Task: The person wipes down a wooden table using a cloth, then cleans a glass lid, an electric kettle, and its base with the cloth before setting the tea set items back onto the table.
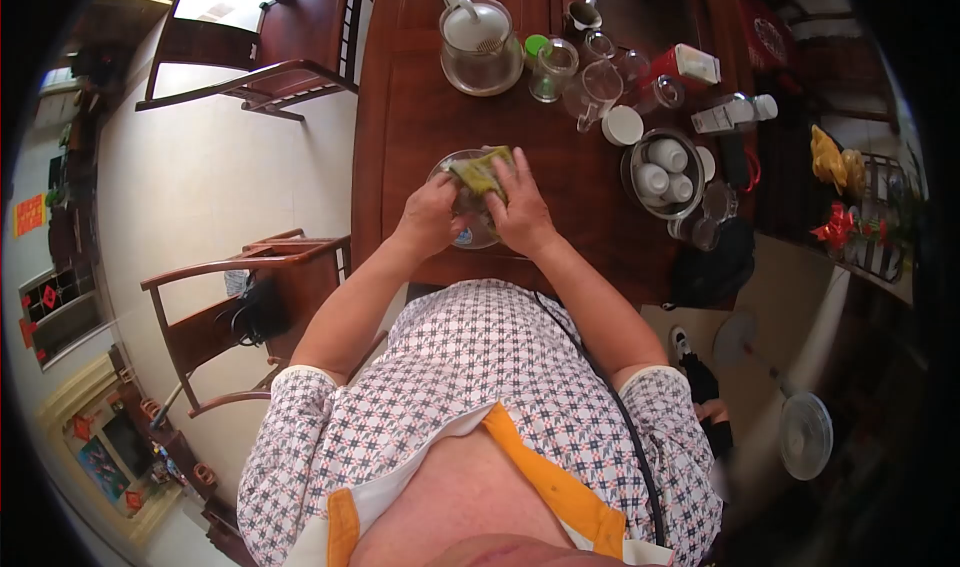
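A round, clear glass piece (478,232), like a lid or shallow dish, is at the table's near edge in front of me. My left hand (430,215) is closed at its left rim, fingers curled over the edge. My right hand (523,210) presses a crumpled yellow-green cloth (482,172) onto the glass, its fingers bent over the cloth. Part of the cloth reaches toward my left fingertips. Hands and cloth hide much of the glass, so whether it is a lid or a dish I cannot tell.
On the wooden table (410,107) stand a large glass pot (480,62), a glass jar (552,72), a glass pitcher (595,92) and a metal bowl of white cups (662,172). A bottle (735,114) lies at the right. Wooden chairs (245,307) stand left; a fan (805,435) is right.
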Available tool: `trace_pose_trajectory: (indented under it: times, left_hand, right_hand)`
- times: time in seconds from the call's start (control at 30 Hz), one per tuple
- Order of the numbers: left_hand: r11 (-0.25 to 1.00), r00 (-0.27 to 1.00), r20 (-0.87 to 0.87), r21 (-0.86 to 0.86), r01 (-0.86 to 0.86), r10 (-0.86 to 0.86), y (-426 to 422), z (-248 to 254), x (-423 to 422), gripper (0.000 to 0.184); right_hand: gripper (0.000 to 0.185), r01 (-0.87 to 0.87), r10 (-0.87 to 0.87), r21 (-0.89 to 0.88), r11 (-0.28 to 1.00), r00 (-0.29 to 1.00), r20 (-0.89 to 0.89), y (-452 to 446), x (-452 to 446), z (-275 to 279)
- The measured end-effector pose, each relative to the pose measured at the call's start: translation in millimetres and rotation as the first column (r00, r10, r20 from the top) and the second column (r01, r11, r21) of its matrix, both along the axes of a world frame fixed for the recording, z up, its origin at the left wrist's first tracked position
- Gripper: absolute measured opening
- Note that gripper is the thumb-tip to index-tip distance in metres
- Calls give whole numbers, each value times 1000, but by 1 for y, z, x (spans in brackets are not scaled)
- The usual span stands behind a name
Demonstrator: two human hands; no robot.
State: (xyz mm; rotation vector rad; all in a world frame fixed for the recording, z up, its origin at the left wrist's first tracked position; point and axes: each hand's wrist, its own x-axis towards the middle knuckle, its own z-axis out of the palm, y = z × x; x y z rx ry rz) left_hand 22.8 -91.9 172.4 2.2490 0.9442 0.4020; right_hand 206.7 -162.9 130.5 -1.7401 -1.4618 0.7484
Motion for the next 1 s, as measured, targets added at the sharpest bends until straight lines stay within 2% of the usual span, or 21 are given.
trace_pose_trajectory:
  times: [0.1,0.13,0.17,0.23,0.27,0.33,0.37,0.43,0.47,0.5,0.53,0.57,0.6,0.7,0.73,0.83,0.93,1.0]
  left_hand:
    - [998,999,-17,43,-37,38,1,15,6,42]
    - [998,999,-23,56,-41,42,-3,18,8,41]
    - [997,998,-34,53,-49,51,-4,19,10,44]
    - [997,996,-57,47,-67,70,-7,25,13,51]
    - [994,997,-61,99,-50,56,-7,31,13,55]
    - [981,997,-75,195,-18,33,-8,54,10,63]
    - [968,991,60,214,-131,121,-9,63,7,67]
    - [912,907,319,212,-352,276,-10,77,-4,75]
    - [887,834,336,-11,-461,437,-15,73,-12,73]
    - [829,753,399,-442,-342,523,-16,71,-19,71]
    - [618,667,398,-777,-120,630,-17,70,-26,69]
    - [298,594,333,-941,161,732,-20,70,-30,67]
    - [291,613,384,-923,250,690,-29,72,-23,52]
    - [284,653,416,-910,303,633,-41,77,-5,40]
    - [290,693,361,-930,224,624,-41,86,-1,32]
    - [352,881,265,-928,123,392,-36,101,1,31]
    - [357,929,184,-932,61,322,-32,114,2,30]
    - [342,920,202,-936,80,336,-26,116,-1,29]
  right_hand:
    - [65,125,-138,-93,988,978,-155,21,2,-1]
    - [64,94,-150,-258,962,967,-208,27,8,9]
    - [60,78,-161,-260,962,935,-316,33,13,3]
    - [52,44,-177,-258,965,837,-518,41,21,5]
    - [40,2,-207,-306,952,741,-639,40,25,8]
    - [36,-20,-245,-326,945,620,-745,36,28,15]
    - [33,-40,-258,-335,941,555,-791,34,31,18]
    - [31,-69,-259,-292,954,303,-917,27,39,24]
    - [30,-70,-258,-272,960,158,-953,24,41,27]
    - [30,-87,-224,-237,967,137,-965,24,43,31]
    - [30,-104,-194,-206,973,117,-974,23,46,36]
    - [30,-121,-164,-176,977,99,-981,22,47,39]
    - [28,-132,-161,-171,976,80,-984,22,45,36]
    - [27,-120,-119,-127,985,74,-990,18,38,36]
    - [33,-130,-113,-123,984,81,-990,17,41,36]
    - [38,-161,-31,-91,983,340,-940,16,38,40]
    - [42,-305,89,-55,951,440,-894,18,39,58]
    - [41,-372,428,215,903,732,-531,24,37,83]
